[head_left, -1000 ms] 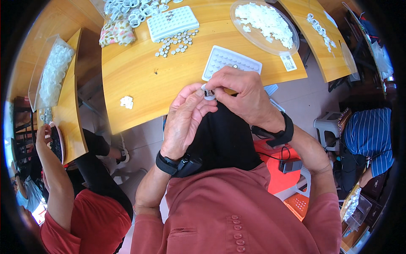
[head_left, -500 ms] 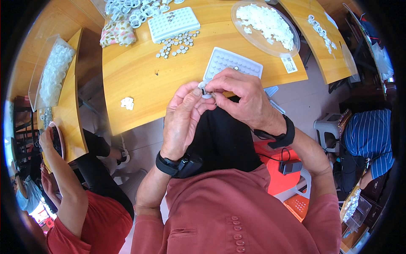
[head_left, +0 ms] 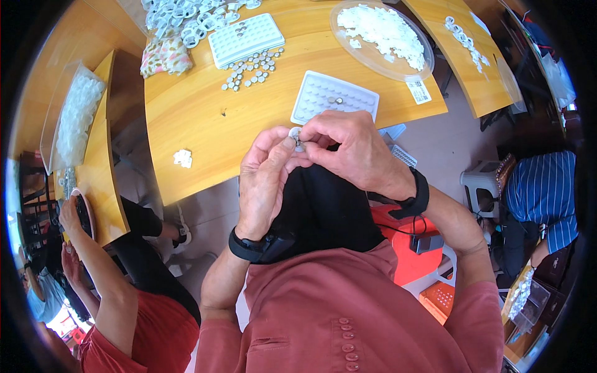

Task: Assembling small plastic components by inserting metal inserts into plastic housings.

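My left hand (head_left: 261,180) and my right hand (head_left: 351,149) meet at the near edge of the wooden table (head_left: 205,112). Together their fingertips pinch a small white ring-shaped part (head_left: 295,133) with a small metal piece at its centre. Both wrists carry black bands. Just beyond my hands lies a white dimpled tray (head_left: 334,97) with one or two small metal pieces in it.
A second white tray (head_left: 245,40) lies farther back, with loose small metal pieces (head_left: 252,70) beside it and a heap of white rings (head_left: 180,22). A clear round dish of white parts (head_left: 380,34) sits at right. Another person in red (head_left: 112,298) sits at left.
My hands have stayed together at the table edge, with only small finger movements on the part. The person at left has lowered a raised arm slightly.
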A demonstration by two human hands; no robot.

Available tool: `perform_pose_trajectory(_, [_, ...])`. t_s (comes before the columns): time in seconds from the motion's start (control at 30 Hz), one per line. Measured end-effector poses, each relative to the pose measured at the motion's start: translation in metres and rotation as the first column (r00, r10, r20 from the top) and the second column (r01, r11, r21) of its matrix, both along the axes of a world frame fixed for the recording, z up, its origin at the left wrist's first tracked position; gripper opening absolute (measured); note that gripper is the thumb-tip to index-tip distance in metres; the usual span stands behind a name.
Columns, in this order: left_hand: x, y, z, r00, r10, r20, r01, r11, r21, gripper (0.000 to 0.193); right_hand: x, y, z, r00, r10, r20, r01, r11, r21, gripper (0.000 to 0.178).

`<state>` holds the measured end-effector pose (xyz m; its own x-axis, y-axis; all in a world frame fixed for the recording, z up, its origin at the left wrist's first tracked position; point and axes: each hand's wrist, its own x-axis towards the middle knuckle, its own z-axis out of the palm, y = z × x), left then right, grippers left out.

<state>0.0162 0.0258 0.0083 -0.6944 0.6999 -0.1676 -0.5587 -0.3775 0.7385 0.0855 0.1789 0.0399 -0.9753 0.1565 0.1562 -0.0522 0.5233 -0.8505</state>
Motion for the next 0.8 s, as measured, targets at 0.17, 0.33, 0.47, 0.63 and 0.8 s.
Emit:
perform_pose_trajectory(0.17, [-0.0029, 0.0016, -0.0001, 1.000, 0.003, -0.027, -0.004, 1.000, -0.008, 0.015, -0.0035, -0.0012, -0.0007, 0.970, 0.075, -0.232, 0.016, 0.930, 0.368, 0.019])
perform_pose_trajectory(0.33, [-0.0035, 0.0008, 0.0008, 0.999, -0.015, -0.038, 0.014, 1.000, -0.011, 0.015, -0.0078, 0.0030, -0.0022, 0.929, 0.132, -0.345, 0.008, 0.927, 0.376, 0.017])
perform_pose_trajectory(0.47, [-0.0045, 0.0010, 0.0025, 0.999, -0.028, -0.023, 0.027, 1.000, -0.002, 0.015, -0.0077, 0.0041, -0.0004, 0.961, 0.095, -0.261, -0.042, 0.978, 0.204, 0.017])
perform_pose_trajectory(0.63, [-0.0041, -0.0023, 0.0007, 0.992, -0.077, 0.098, 0.069, 0.994, 0.081, 0.018, -0.0037, 0.0041, -0.0006, 0.995, -0.030, -0.097, 0.007, 0.974, -0.226, 0.019])
perform_pose_trajectory(0.8, [-0.0044, -0.0013, -0.0041, 0.988, -0.074, 0.132, 0.064, 0.995, 0.081, 0.020, -0.0047, 0.0023, -0.0003, 0.986, -0.121, 0.113, 0.153, 0.925, -0.347, 0.011])
